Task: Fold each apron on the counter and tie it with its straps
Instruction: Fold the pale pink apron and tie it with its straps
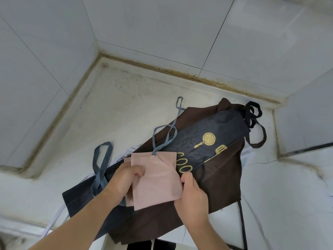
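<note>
A pink apron [155,181], folded into a small rectangle, lies on top of the other aprons. My left hand [126,179] grips its left edge, fingers curled over the fabric. My right hand [191,193] pinches its right edge. Grey-blue straps [164,139] run from its top corner up across the counter, and another grey-blue loop [100,166] lies to the left. Underneath lies a black apron [212,141] with a gold pan print, spread over a brown apron [223,184].
The white counter [117,109] sits in a tiled wall corner with a dirty seam [162,69]. Black straps [252,112] bunch at the back right. A dark navy cloth [79,201] lies at the left. Its front edge [21,230] runs at the lower left.
</note>
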### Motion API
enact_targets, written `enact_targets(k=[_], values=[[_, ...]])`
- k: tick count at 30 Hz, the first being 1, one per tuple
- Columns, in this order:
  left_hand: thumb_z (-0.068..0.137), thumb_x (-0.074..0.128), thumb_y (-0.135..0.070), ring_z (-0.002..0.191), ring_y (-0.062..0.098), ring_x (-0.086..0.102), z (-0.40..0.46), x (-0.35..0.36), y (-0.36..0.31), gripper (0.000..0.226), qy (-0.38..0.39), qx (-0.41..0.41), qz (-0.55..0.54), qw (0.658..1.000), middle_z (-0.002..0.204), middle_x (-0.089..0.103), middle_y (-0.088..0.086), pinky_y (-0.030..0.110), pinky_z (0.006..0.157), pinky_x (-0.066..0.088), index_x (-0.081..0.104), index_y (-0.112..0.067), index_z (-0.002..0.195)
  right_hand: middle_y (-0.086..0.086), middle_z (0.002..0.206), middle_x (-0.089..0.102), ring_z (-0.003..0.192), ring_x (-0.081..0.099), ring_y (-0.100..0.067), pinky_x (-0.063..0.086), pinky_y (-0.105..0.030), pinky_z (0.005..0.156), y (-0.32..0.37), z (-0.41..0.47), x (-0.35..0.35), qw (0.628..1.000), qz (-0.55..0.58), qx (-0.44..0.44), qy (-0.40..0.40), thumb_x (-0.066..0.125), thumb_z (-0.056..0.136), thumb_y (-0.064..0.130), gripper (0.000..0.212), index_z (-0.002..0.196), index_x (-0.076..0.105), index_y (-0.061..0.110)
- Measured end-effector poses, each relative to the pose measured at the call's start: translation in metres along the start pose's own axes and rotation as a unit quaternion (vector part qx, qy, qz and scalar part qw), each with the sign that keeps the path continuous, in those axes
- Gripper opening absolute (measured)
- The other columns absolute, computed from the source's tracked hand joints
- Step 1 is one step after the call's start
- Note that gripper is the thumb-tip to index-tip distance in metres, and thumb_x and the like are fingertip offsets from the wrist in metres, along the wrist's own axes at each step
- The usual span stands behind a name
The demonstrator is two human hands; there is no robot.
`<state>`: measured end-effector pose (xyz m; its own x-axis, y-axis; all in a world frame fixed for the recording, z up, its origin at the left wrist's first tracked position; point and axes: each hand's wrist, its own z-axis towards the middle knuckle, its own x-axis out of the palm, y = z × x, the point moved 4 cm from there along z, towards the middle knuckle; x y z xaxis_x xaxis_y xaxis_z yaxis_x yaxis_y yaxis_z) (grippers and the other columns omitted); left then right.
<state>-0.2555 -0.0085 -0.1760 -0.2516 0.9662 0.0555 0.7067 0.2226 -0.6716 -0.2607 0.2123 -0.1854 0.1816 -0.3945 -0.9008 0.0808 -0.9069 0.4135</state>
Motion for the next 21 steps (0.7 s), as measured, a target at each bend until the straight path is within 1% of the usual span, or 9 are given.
enact_targets(k=[2,4,7,11,13,15,17,19,21], values=[[0.053,0.067,-0.019,0.096,0.044,0.070,0.001,-0.005,0.002,0.056,-0.012,-0.010,-0.021,1.000,0.098,0.075,0.020,0.052,0.081,0.056,0.072,0.001,0.105,0.014,0.067,0.052,0.044,0.052,-0.013,0.046,-0.018,0.041,0.000,0.000,0.003,1.000,-0.004,-0.008,0.006,0.093,0.067,0.013,0.065,0.090,0.035,0.032],[0.059,0.069,-0.021,0.104,0.046,0.069,-0.002,-0.005,0.002,0.057,-0.016,-0.010,-0.065,0.998,0.110,0.075,0.022,0.062,0.097,0.055,0.071,-0.003,0.113,0.014,0.067,0.051,0.044,0.052,-0.014,0.043,-0.018,0.040,0.001,-0.003,0.004,1.000,-0.004,-0.012,0.005,0.088,0.069,0.012,0.065,0.092,0.031,0.033],[0.085,0.064,-0.029,0.111,0.038,0.070,-0.004,0.009,-0.001,0.044,0.059,-0.019,-0.162,0.985,0.121,0.075,0.017,0.058,0.101,0.053,0.071,-0.013,0.125,0.015,0.065,0.049,0.046,0.045,-0.011,0.029,-0.014,0.042,0.002,-0.006,-0.004,1.000,0.001,-0.008,-0.020,0.079,0.065,0.021,0.054,0.095,0.035,0.032],[0.088,0.061,-0.030,0.090,0.029,0.065,-0.012,0.044,-0.015,0.029,0.222,-0.004,-0.202,0.954,0.093,0.072,0.013,0.043,0.092,0.050,0.080,-0.010,0.099,0.015,0.077,0.057,0.060,0.056,-0.010,0.044,-0.023,0.050,-0.003,-0.012,-0.017,0.999,0.029,0.023,-0.037,0.066,0.076,0.037,0.032,0.102,0.047,0.031],[0.091,0.055,-0.027,0.098,0.027,0.068,-0.008,0.064,-0.005,0.033,0.249,0.008,-0.109,0.962,0.103,0.074,0.012,0.040,0.103,0.047,0.081,-0.010,0.104,0.008,0.069,0.061,0.058,0.056,-0.015,0.048,-0.035,0.053,-0.011,-0.018,-0.019,0.985,0.135,0.100,-0.023,0.054,0.089,0.028,0.010,0.098,0.051,0.032],[0.098,0.054,-0.032,0.114,0.017,0.066,-0.001,0.082,0.006,0.033,0.213,0.062,0.107,0.969,0.125,0.072,0.000,0.033,0.111,0.045,0.075,-0.020,0.121,-0.003,0.064,0.069,0.054,0.061,-0.019,0.049,-0.036,0.055,-0.027,-0.022,-0.015,0.905,0.330,0.266,-0.015,0.050,0.105,0.025,0.019,0.095,0.065,0.020],[0.105,0.052,-0.041,0.117,0.008,0.060,0.003,0.098,0.015,0.032,0.152,0.156,0.366,0.905,0.138,0.059,-0.012,0.029,0.108,0.047,0.059,-0.034,0.135,-0.012,0.070,0.074,0.055,0.067,-0.030,0.049,-0.034,0.049,-0.043,-0.026,-0.011,0.811,0.454,0.368,-0.020,0.057,0.106,0.024,0.017,0.104,0.068,0.011],[0.108,0.043,-0.043,0.120,0.012,0.055,0.001,0.111,0.019,0.037,0.097,0.230,0.521,0.817,0.144,0.046,-0.012,0.033,0.102,0.050,0.040,-0.039,0.144,-0.017,0.081,0.077,0.059,0.070,-0.039,0.051,-0.034,0.047,-0.057,-0.026,-0.009,0.771,0.495,0.400,-0.031,0.061,0.105,0.022,0.016,0.116,0.064,0.010],[0.109,0.038,-0.045,0.124,0.019,0.052,0.004,0.122,0.025,0.042,0.060,0.253,0.593,0.762,0.145,0.039,-0.007,0.037,0.092,0.053,0.027,-0.042,0.149,-0.019,0.084,0.076,0.059,0.071,-0.042,0.053,-0.035,0.046,-0.067,-0.023,-0.012,0.754,0.515,0.405,-0.048,0.062,0.104,0.020,0.018,0.119,0.062,0.010]])
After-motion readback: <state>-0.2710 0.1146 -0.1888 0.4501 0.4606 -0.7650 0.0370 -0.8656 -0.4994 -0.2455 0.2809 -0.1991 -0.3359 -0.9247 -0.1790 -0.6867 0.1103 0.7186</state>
